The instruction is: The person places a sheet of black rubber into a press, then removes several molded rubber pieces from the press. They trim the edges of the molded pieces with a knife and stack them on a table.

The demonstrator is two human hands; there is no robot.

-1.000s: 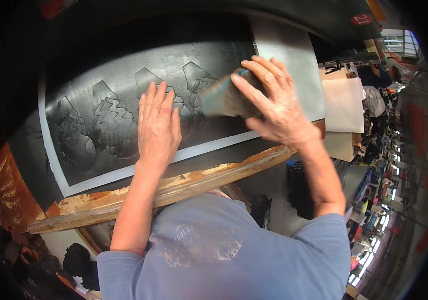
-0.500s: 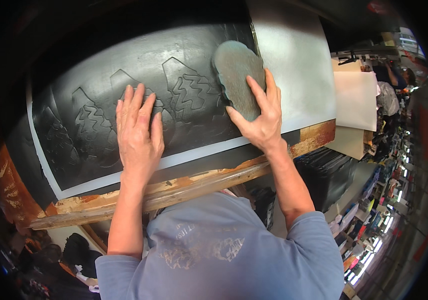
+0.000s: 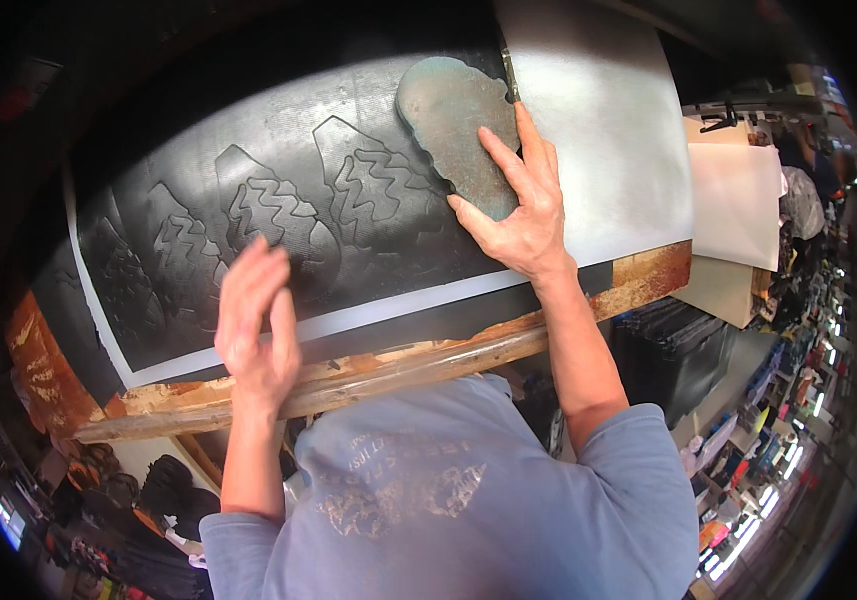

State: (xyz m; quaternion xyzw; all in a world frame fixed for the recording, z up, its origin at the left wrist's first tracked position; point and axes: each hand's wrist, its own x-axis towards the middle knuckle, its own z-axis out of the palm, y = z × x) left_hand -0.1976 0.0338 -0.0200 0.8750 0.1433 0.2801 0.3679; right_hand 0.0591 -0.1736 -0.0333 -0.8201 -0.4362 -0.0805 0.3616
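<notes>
A black ribbed rubber sheet (image 3: 278, 130) lies on the bench, marked with several shoe-sole outlines that have zigzag lines inside. On its right part rests a grey-green, sole-shaped cutting die (image 3: 453, 120) with a wavy edge. My right hand (image 3: 523, 215) grips the lower right of this die, thumb at its lower left edge, index finger across the top and other fingers along the right side. Slightly blurred, my left hand (image 3: 256, 320) hovers over the sheet's near edge, fingers stretched and holding nothing.
A pale board (image 3: 598, 130) lies right of the rubber sheet. The bench's worn wooden front edge (image 3: 408, 365) runs before my body. Farther right are white sheets (image 3: 733, 200) and a stack of black sheets (image 3: 673, 350). Dark items (image 3: 173, 490) sit at lower left.
My right hand has shifted the die slightly left and away from me. My left hand has drawn back off the middle sole outline toward the near edge.
</notes>
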